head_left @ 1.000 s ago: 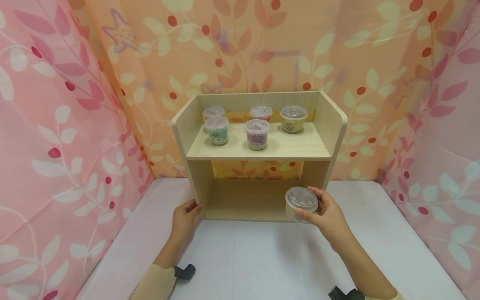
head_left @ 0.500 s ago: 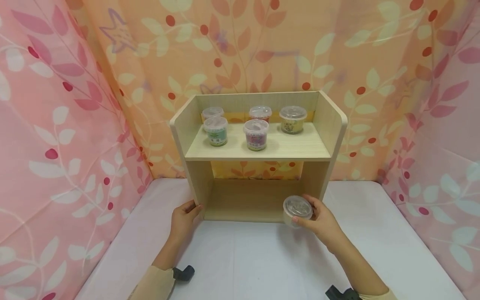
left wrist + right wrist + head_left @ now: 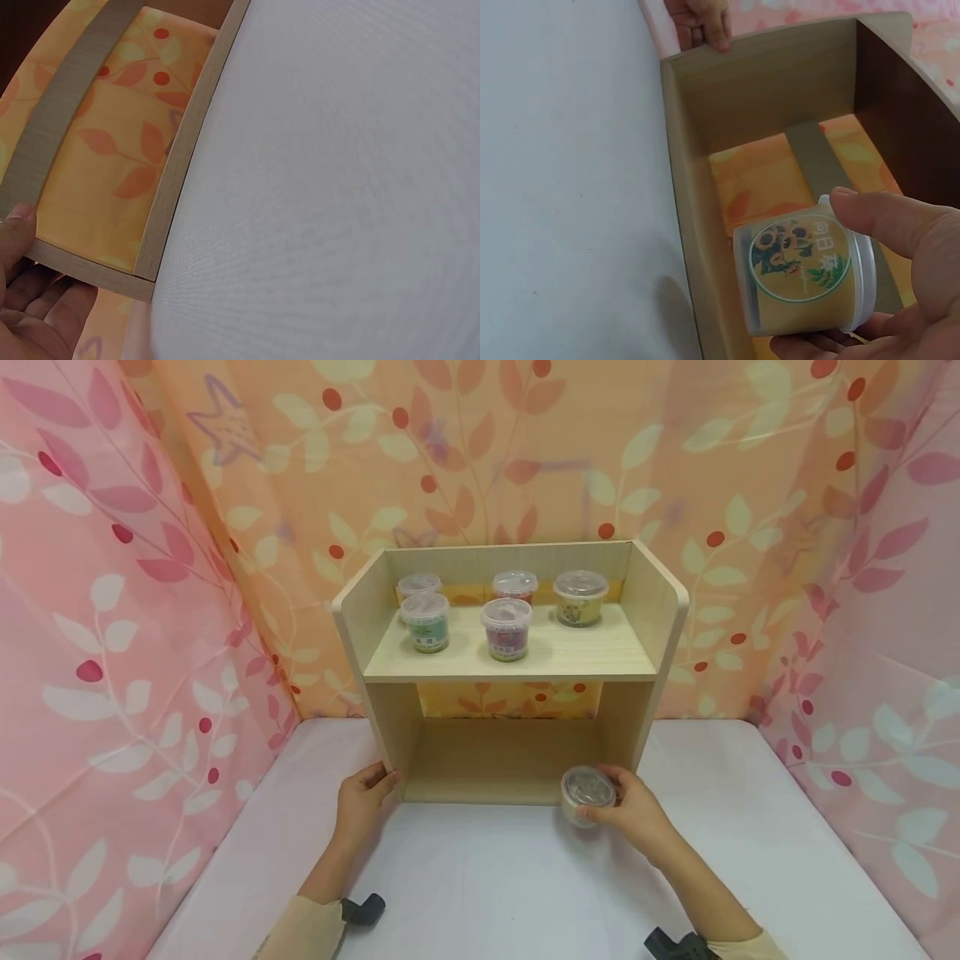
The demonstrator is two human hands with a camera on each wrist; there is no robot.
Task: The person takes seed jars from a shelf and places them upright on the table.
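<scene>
My right hand [image 3: 633, 810] grips a small plastic tub [image 3: 586, 793] with a clear lid, held in front of the shelf's lower right corner. In the right wrist view the tub [image 3: 802, 270] has a yellow label with sunflowers; my thumb is at the lid's rim and my fingers curl beneath. My left hand [image 3: 362, 802] pinches the front edge of the two-tier wooden shelf [image 3: 510, 677] at its lower left side panel. In the left wrist view, the thumb [image 3: 21, 217] lies on one face of that panel and the fingers on the other.
Several lidded tubs stand on the upper tier, among them a green one [image 3: 430, 631], a purple one [image 3: 507, 639] and a yellow one [image 3: 581, 606]. A white cloth [image 3: 480, 885] covers the table. Floral curtains [image 3: 480, 452] hang behind and on both sides.
My right hand has brought the tub down and toward me, slightly left, from over the lower tier's front edge. My left hand keeps its hold on the side panel.
</scene>
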